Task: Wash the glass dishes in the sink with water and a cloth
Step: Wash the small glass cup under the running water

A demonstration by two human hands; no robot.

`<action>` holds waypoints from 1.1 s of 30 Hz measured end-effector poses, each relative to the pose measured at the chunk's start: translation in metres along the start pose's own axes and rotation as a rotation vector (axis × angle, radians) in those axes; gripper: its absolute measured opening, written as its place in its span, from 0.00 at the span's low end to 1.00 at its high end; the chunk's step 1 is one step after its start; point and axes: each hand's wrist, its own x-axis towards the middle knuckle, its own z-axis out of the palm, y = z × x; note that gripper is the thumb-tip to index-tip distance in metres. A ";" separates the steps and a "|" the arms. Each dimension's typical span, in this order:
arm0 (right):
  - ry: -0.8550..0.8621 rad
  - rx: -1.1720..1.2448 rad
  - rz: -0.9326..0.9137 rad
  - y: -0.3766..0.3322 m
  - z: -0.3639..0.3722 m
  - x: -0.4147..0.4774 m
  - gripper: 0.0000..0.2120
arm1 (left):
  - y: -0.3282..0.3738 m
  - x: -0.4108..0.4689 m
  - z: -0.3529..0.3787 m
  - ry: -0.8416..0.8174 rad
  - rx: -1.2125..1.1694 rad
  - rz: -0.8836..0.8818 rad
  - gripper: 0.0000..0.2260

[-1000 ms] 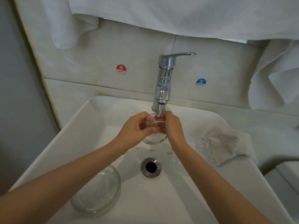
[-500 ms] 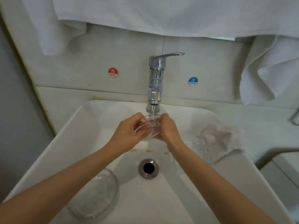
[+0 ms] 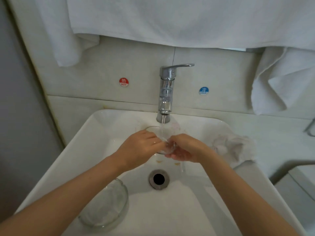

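Fingers of the left hand (image 3: 141, 147) curl over the near rim of the small glass dish (image 3: 151, 130), and those of the right hand (image 3: 185, 150) wrap its lower edge from beneath. Both hands grasp it, none loose. The dish hangs tilted beyond the drain (image 3: 158, 179), directly under the stream (image 3: 162, 126) from the tap (image 3: 166, 92).

As I judge it, wet glass is slick, and turning the dish under running water could let it slip and strike the sink (image 3: 196, 210) — or the larger glass bowl (image 3: 105, 208) lying on the near side of the drain, to its left. The cloth (image 3: 233, 147) lies untouched, well right of the drain on the rim, so bare fingers alone may leave residue.

Forearms converge from either side of the drain, wrists bent inward — left knuckles up, right palm partly upturned.
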 end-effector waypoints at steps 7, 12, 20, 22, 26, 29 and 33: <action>0.007 -0.016 -0.182 0.000 -0.002 -0.006 0.08 | -0.012 -0.005 0.003 -0.267 0.210 -0.130 0.33; 0.187 -0.081 -0.306 0.007 -0.002 -0.008 0.05 | -0.010 -0.002 -0.011 -0.236 0.113 -0.165 0.24; 0.402 -0.308 -0.469 0.021 -0.002 -0.013 0.12 | -0.005 0.038 -0.042 0.114 -0.042 -0.544 0.23; 0.413 -0.433 -0.481 0.024 0.001 -0.012 0.12 | -0.007 0.063 -0.058 0.168 -0.090 -0.618 0.26; 0.424 -0.552 -0.534 0.028 0.004 -0.013 0.11 | -0.009 0.119 -0.077 -0.019 -0.168 -0.538 0.31; 0.433 -0.575 -0.557 0.030 0.003 -0.012 0.13 | -0.008 0.146 -0.073 -0.112 -0.259 -0.568 0.30; 0.469 -0.579 -0.555 0.030 -0.001 -0.008 0.10 | -0.007 0.145 -0.068 -0.129 -0.319 -0.633 0.34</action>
